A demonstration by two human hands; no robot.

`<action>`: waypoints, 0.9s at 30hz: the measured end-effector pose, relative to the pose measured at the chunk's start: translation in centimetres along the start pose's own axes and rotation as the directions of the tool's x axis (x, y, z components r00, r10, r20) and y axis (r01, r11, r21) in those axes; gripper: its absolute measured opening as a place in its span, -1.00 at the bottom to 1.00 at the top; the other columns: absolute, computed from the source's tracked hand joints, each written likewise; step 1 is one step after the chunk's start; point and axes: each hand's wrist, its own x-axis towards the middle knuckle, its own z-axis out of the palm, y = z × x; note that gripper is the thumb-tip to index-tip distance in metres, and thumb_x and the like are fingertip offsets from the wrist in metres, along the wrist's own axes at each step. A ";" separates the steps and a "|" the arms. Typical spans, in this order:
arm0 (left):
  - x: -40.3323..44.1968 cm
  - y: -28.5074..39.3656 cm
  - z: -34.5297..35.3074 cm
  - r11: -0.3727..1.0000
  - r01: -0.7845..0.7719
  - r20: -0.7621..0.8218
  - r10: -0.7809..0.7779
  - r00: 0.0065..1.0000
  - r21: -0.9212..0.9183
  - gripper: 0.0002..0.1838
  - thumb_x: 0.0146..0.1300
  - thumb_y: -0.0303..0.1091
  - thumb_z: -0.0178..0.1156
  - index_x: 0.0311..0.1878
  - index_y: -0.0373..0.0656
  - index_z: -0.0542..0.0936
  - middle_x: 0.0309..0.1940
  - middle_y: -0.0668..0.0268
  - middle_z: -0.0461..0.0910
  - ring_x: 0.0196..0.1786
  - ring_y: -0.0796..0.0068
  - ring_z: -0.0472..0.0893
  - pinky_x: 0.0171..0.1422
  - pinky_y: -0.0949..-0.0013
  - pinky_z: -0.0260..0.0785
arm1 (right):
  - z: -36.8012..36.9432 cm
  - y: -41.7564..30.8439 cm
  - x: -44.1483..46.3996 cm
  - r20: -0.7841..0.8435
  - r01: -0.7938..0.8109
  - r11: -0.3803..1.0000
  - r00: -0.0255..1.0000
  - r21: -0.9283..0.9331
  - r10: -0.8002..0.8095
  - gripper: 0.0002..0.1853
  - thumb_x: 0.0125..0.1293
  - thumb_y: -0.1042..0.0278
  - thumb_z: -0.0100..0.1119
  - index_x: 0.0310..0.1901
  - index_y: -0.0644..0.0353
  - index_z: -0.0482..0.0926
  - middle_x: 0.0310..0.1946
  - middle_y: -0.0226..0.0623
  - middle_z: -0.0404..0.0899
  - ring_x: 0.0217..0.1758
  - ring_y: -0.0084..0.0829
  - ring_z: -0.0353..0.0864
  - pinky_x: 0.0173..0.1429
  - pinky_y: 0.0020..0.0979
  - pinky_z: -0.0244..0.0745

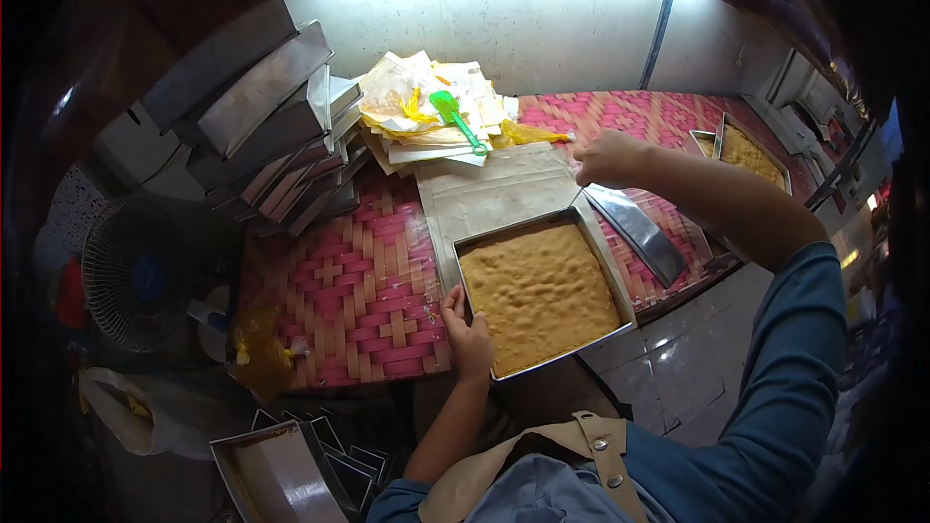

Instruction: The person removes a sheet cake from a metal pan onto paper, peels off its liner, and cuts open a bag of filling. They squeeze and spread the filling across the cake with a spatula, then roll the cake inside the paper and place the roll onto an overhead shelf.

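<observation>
"Location of the square golden-brown cake point(542, 286)?"

"Inside a shallow silver metal pan point(607, 271) on the pink-and-tan woven-patterned worktop point(358, 310), clasped by the left grip point(469, 334)."

"And in the right grip point(608, 157)?"

"Clenched near the far corner, too obscured to tell on what; behind the right arm point(765, 218), part of another brown cake point(751, 155)."

- The left hand point(470, 339) grips the near left side of a square pan point(610, 273) of golden cake point(542, 291).
- The right hand point(608, 157), curled into a fist, hovers by the pan's far right corner; what it may hold is unclear.
- Just left of the right hand lies a yellow bag point(533, 134).
- Beyond the left hand, papers point(402, 131) carry a green scoop point(453, 116) on the patterned surface point(358, 281).
- Stacked metal tins point(257, 102) stand farther left.
</observation>
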 end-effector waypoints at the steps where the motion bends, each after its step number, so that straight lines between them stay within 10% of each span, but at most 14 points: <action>1: 0.0 0.1 0.0 1.000 -0.006 0.002 0.006 1.000 0.031 -0.45 0.12 -0.72 -0.16 0.24 -0.34 0.13 0.28 0.00 0.23 0.36 0.30 0.23 0.42 0.34 0.01 | -0.1 -0.1 -0.1 0.002 -0.002 1.000 1.000 0.001 0.002 -0.84 0.20 0.32 0.04 -0.29 -0.04 0.65 -0.22 -0.30 0.57 -0.13 -0.23 0.63 -0.20 -0.21 0.55; 9: 0.0 -0.1 0.0 0.996 -0.006 0.018 0.004 1.000 0.087 -0.47 0.11 -0.72 -0.14 0.22 -0.35 0.15 0.26 0.00 0.26 0.34 0.32 0.26 0.41 0.34 0.02 | -1.6 -6.3 1.9 0.309 -0.316 0.948 0.899 -0.034 0.311 -0.79 0.17 0.38 0.11 -0.19 0.03 0.69 -0.26 -0.29 0.66 -0.24 -0.30 0.66 -0.35 -0.24 0.49; 17: -0.1 -0.5 0.1 0.998 -0.045 -0.096 0.040 0.995 -0.048 -0.52 0.06 -0.77 -0.10 0.10 -0.32 0.21 0.23 -0.07 0.28 0.37 0.23 0.24 0.42 0.31 -0.01 | -3.4 -9.4 -7.9 0.358 -0.297 0.896 0.917 0.329 0.173 -0.80 0.15 0.37 0.07 -0.27 0.20 0.67 -0.24 -0.14 0.65 -0.18 -0.19 0.67 -0.19 -0.24 0.56; 25: 0.1 0.0 0.1 0.999 -0.037 -0.079 0.038 0.996 0.016 -0.55 0.12 -0.75 -0.07 0.11 -0.32 0.18 0.27 -0.10 0.24 0.37 0.27 0.23 0.42 0.32 0.01 | -7.1 -10.4 -14.4 0.613 -0.394 0.865 0.779 0.312 0.133 -0.79 0.19 0.38 0.03 -0.21 0.14 0.64 -0.27 -0.14 0.62 -0.21 -0.18 0.66 -0.20 -0.22 0.57; 27: 0.2 0.8 0.0 0.999 0.044 -0.009 -0.044 0.999 -0.033 -0.54 0.12 -0.75 -0.07 0.12 -0.32 0.16 0.29 -0.07 0.24 0.36 0.29 0.24 0.41 0.34 0.03 | -7.5 -11.1 -13.8 0.427 -0.273 0.867 0.901 0.418 0.078 -0.77 0.17 0.37 0.04 -0.15 0.12 0.60 -0.25 -0.14 0.59 -0.25 -0.15 0.66 -0.24 -0.20 0.56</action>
